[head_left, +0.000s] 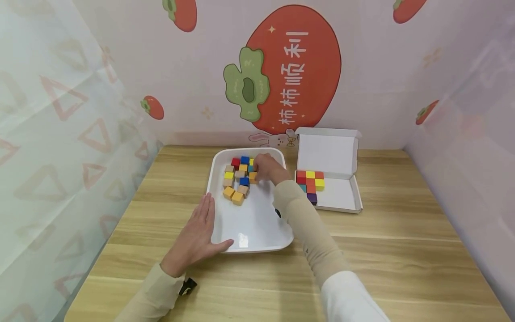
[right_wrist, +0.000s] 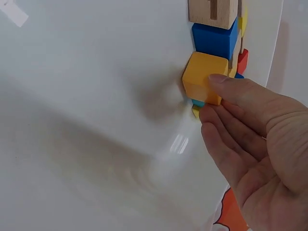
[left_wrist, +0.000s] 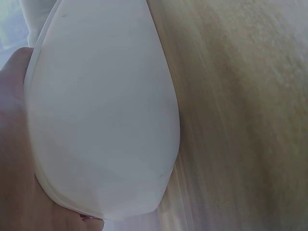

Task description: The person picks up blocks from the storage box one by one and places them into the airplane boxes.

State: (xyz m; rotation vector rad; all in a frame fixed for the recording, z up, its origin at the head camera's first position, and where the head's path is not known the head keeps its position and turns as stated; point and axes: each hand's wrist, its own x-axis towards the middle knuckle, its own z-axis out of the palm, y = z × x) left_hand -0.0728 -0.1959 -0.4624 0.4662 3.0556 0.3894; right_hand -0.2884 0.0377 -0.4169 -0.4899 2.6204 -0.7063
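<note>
A white tray (head_left: 257,228) holds wooden cubes in blue, red, yellow, orange and bare wood, gathered toward its far left part. Inside it, my right hand (head_left: 268,167) pinches an orange cube (right_wrist: 206,77) between thumb and fingers; in the right wrist view a blue cube (right_wrist: 215,41) sits right beside it. My left hand (head_left: 197,235) rests along the tray's near left corner, fingers straight on the left side and thumb spread over the front rim. The left wrist view shows that hand (left_wrist: 14,144) against the tray's outer wall (left_wrist: 106,106).
Right of the tray stands an open white cardboard box (head_left: 338,197), its lid (head_left: 327,154) raised. Red, yellow, teal and purple cubes (head_left: 310,184) lie in its left part, some hidden by the right sleeve (head_left: 306,228). Behind the wooden table (head_left: 386,259) hangs a printed cloth (head_left: 370,80).
</note>
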